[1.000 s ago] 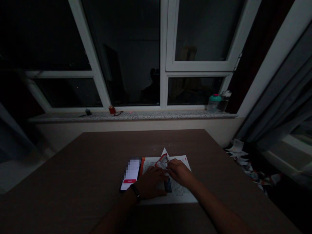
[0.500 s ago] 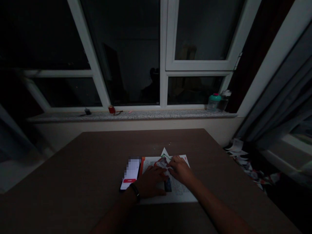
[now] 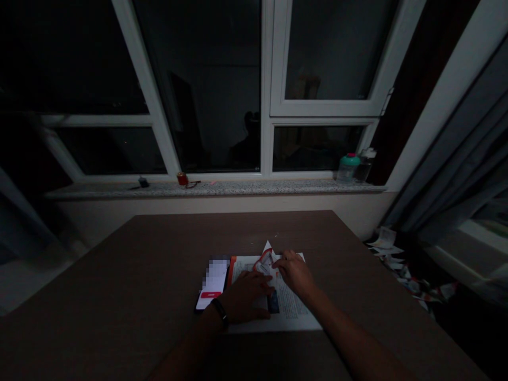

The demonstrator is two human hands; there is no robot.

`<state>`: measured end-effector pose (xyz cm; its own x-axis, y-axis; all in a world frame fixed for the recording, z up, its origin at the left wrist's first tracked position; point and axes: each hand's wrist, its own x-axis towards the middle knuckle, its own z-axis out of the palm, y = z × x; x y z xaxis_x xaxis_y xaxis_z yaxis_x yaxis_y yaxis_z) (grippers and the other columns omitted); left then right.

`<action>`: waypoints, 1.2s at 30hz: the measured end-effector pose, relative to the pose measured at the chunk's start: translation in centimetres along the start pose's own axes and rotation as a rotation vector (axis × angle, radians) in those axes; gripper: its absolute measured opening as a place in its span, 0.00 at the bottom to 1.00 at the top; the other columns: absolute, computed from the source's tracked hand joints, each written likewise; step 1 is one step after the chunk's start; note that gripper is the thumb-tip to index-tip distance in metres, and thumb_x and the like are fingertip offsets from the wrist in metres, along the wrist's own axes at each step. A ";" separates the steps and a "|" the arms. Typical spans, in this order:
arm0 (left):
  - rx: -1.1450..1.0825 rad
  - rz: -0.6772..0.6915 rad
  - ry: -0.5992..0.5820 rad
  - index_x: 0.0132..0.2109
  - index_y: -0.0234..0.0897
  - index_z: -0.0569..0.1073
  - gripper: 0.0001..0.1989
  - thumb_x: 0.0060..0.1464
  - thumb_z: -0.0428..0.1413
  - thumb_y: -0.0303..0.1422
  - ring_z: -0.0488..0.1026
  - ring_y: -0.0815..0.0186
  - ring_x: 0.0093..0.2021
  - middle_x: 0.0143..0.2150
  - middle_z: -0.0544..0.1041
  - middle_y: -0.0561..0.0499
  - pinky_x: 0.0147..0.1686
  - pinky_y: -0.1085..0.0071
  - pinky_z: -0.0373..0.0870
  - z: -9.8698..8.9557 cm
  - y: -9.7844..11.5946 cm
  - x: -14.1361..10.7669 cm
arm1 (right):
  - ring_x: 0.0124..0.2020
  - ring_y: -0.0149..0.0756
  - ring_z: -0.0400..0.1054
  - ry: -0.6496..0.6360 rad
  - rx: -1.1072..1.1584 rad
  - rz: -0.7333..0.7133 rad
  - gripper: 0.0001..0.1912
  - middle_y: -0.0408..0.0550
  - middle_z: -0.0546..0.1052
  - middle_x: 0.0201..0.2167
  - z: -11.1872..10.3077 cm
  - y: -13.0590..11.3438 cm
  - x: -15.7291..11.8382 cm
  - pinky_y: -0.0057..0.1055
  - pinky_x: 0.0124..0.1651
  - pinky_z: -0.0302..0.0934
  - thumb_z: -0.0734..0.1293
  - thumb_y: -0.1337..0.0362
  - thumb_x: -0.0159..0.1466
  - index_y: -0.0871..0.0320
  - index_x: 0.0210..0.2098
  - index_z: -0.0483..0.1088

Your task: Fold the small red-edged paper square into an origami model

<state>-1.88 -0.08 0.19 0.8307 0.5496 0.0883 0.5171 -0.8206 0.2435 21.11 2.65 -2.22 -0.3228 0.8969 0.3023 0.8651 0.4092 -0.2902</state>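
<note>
Fingers of our right hand (image 3: 294,271) are curling at the folded paper (image 3: 264,260), grip and opening unclear; we are holding our left hand (image 3: 246,297), fingers loosely spread, over the printed sheet (image 3: 296,312).

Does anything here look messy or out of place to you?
Yes: loose papers lie in an untidy heap beyond the table's right side, overlapping at odd angles. A few tiny pale specks also dot the tabletop beyond the printed sheet; they're too small to identify.
</note>
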 end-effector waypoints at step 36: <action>0.006 -0.044 0.034 0.57 0.46 0.71 0.25 0.54 0.64 0.43 0.62 0.49 0.62 0.65 0.65 0.46 0.59 0.49 0.59 0.7 0.0 0.2 | 0.44 0.41 0.63 -0.006 0.040 -0.016 0.16 0.48 0.71 0.35 -0.1 -0.1 -0.8 0.35 0.46 0.55 0.63 0.72 0.66 0.48 0.41 0.79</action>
<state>-1.58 -0.02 -0.45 0.8000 0.5898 0.1101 0.5540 -0.7966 0.2418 21.27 1.90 -2.37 -0.3392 0.8909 0.3022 0.8438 0.4301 -0.3209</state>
